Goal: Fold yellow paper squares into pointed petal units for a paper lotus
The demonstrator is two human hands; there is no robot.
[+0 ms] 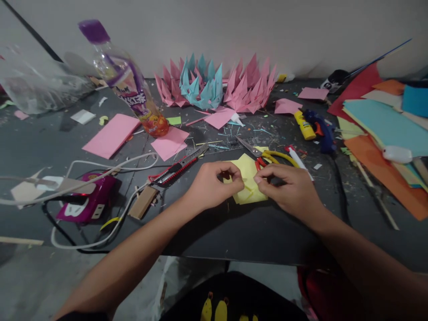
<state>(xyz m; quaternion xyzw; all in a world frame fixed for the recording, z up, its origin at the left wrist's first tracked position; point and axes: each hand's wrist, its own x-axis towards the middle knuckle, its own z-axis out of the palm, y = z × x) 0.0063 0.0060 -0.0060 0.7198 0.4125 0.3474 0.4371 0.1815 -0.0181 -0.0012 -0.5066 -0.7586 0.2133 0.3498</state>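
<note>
My left hand (219,183) is closed, thumb and forefinger pinched together above yellow paper (247,196). Close by on the right, my right hand (290,189) is pinched in the same way, its fingertips over the paper's right side. Whatever lies between the fingertips is too small to make out. The yellow paper is made of several overlapping pieces with a thin strip on top. Just beyond my right hand lie scissors (279,156) with yellow and red handles. A red and black box cutter (177,167) lies beyond my left hand.
Pink folded-paper flowers (250,87) and a blue one (202,84) stand at the back. A bottle (133,89), pink sheets (112,136) and a purple power strip (88,200) with cables are left. A glue gun (323,129) and coloured paper (384,129) are right.
</note>
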